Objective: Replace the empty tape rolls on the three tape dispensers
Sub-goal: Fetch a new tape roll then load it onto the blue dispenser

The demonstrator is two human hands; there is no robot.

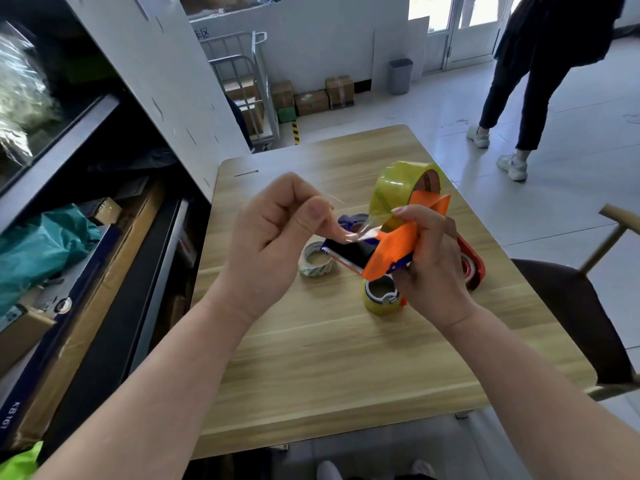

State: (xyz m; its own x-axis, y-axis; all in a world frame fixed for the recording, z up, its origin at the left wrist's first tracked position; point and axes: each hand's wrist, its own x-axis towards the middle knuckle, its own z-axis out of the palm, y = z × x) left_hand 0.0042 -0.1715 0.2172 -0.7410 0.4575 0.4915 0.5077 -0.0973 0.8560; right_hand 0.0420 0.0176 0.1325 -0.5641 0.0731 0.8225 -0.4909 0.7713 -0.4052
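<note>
Right hand (433,261) clamped round orange dispenser (391,251), lifted above bench (311,368), steadying it for threading. New roll (394,192), glossy yellowish-clear film on card core, sits on dispenser just beyond right hand's fingertips. Left hand (277,233) pinches free tape end (360,234) between thumb and forefinger, held taut, likely for feeding toward blade. Beneath hands: blue dispenser (346,252), serrated edge. Papery spent core (317,263) below left hand. Red dispenser (473,268) behind right hand.

one head-worn wide view looks forward and down, close over left hand (273,244), right hand (433,263), table (346,358).
</note>
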